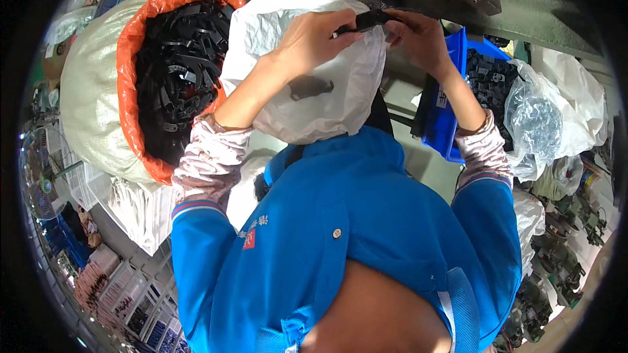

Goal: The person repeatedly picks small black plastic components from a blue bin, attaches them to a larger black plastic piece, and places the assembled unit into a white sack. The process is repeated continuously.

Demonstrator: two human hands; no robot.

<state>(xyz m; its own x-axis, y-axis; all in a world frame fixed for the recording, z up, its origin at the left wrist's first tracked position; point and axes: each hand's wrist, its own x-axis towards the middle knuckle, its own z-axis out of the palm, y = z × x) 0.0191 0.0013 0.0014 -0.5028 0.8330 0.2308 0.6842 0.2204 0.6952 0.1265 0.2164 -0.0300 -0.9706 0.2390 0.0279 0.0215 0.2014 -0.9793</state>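
Head camera: two hands grasp one black part [370, 21] at the mouth of a white bag [350, 101].
The black part is between 12 and 1 o'clock; the left hand [313, 38] pinches its left end with thumb and fingers, and the right hand [422, 40] grips its right end, though the exact finger placement there is partly hidden. The white bag spreads open at 12 o'clock, below the part. At 10 o'clock stands a sack with an orange lining [128, 78], full of black pieces [180, 72]. At 2 o'clock, a blue bin [439, 124] holds small dark blocks [487, 78], with a clear plastic bag [538, 121] just beside it, toward 3 o'clock.
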